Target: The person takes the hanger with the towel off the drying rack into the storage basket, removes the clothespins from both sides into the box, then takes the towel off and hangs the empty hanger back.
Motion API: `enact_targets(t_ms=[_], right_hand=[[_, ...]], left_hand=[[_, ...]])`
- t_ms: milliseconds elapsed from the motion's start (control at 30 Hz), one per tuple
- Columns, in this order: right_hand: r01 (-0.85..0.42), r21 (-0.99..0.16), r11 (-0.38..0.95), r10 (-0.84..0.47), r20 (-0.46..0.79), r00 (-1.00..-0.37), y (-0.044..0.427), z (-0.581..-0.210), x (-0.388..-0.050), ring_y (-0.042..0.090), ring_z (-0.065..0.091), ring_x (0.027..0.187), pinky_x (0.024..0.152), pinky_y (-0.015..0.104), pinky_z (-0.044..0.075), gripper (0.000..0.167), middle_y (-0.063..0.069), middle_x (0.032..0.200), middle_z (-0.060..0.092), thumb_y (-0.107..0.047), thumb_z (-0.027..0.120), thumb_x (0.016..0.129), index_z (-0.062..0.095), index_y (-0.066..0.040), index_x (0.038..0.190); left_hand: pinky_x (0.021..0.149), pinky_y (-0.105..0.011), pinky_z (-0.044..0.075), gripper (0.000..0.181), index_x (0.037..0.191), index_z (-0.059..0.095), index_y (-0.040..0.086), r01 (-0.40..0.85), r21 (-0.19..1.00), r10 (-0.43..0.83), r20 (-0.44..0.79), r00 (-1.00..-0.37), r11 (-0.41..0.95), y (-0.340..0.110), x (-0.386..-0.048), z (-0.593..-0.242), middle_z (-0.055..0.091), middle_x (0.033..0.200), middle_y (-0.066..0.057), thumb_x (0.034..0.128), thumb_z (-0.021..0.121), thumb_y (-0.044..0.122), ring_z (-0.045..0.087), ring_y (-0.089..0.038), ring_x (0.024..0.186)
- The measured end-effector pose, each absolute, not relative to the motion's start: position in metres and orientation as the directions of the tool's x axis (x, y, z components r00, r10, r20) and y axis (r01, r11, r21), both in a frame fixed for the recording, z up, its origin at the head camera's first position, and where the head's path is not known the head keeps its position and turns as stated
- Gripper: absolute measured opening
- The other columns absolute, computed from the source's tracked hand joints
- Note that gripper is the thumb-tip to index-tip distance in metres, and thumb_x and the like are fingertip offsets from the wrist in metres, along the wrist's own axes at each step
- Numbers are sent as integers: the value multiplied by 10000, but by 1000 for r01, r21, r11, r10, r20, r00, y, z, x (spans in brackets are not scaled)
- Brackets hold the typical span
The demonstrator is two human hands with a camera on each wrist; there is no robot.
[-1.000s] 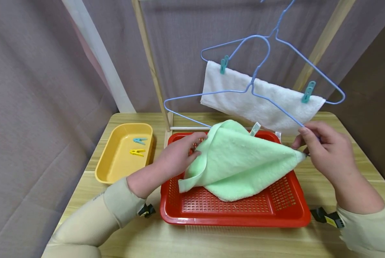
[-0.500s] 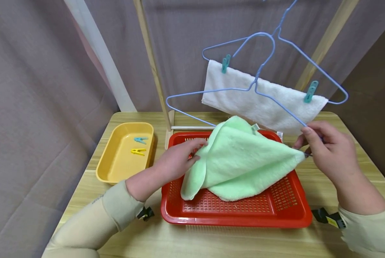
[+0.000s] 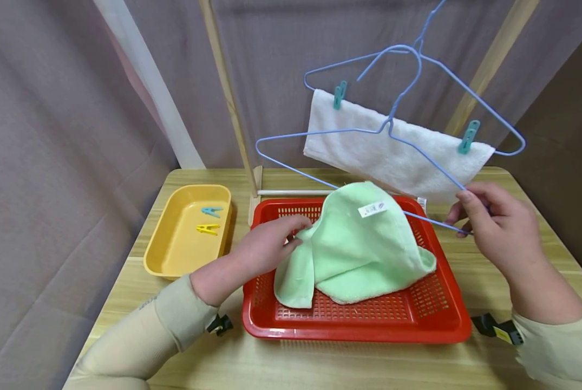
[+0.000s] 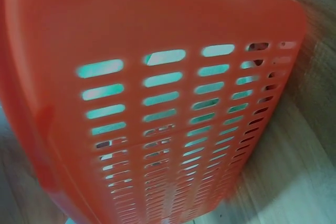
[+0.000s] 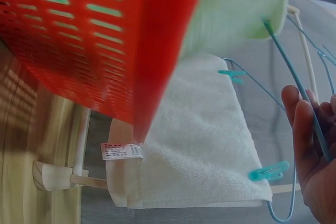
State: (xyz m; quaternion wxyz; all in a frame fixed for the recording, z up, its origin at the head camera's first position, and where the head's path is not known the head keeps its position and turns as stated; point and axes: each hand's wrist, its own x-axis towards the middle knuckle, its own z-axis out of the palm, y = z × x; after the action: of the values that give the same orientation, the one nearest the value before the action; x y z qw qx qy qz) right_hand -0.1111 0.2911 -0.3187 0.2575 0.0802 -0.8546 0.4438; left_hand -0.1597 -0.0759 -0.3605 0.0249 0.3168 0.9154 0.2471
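A green towel [image 3: 364, 244] with a white tag drapes over the lower bar of a blue hanger [image 3: 320, 132], partly inside the red basket [image 3: 354, 335]. The right hand [image 3: 505, 233] pinches the hanger's right corner; in the right wrist view that hand [image 5: 315, 150] has the blue wire between thumb and fingers. At the towel's left edge, the left hand [image 3: 268, 244] holds it with thumb and bent fingers, the fingertips partly hidden. In the left wrist view only the basket's slotted side [image 4: 157, 30] shows, with green cloth behind it.
Behind, a white towel [image 3: 368, 141] hangs from another blue hanger by two teal clips, near a wooden rack post [image 3: 229, 97]. A yellow tray [image 3: 174, 260] at the left holds a blue clip [image 3: 211, 212] and a yellow clip [image 3: 207, 229].
The green towel's right end has left the right hand and dropped leftward into the basket, baring the hanger's lower bar. The towel's tag now faces up. The held hanger has shifted slightly right.
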Motion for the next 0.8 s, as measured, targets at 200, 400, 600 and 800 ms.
enact_targets(t_ms=[200,400,600,800], right_hand=[[-358,-724,589,90,499,-862,293,-320,-112,-3,582,533,523,118,488,65,-173,692,634,-33,597,976,629,13,1007],[-362,-724,587,89,502,-860,294,-321,-112,-6,585,533,521,116,485,68,-180,688,636,-33,600,974,634,16,1005],[-343,-724,598,94,488,-868,295,-321,-111,-6,580,527,526,113,484,56,-191,692,638,-37,607,971,649,-20,1003],[-359,-691,627,61,504,-862,294,-319,-111,-8,566,508,523,104,473,72,-195,691,627,-38,622,963,654,0,1015]], left_hand=[[852,-270,527,261,1207,612,208,529,467,574,55,-817,708,-75,-160,-364,650,1125,78,959,657,144,637,-102,985],[830,-279,539,272,1213,615,186,514,450,556,46,-830,730,-77,-161,-367,655,1110,49,949,669,144,640,-115,966],[804,-286,533,242,1190,627,189,506,449,544,52,-837,736,-80,-164,-369,656,1080,54,952,669,173,627,-125,943],[823,-302,525,206,1162,643,186,493,454,521,70,-850,742,-85,-166,-367,657,1075,68,957,663,195,606,-100,932]])
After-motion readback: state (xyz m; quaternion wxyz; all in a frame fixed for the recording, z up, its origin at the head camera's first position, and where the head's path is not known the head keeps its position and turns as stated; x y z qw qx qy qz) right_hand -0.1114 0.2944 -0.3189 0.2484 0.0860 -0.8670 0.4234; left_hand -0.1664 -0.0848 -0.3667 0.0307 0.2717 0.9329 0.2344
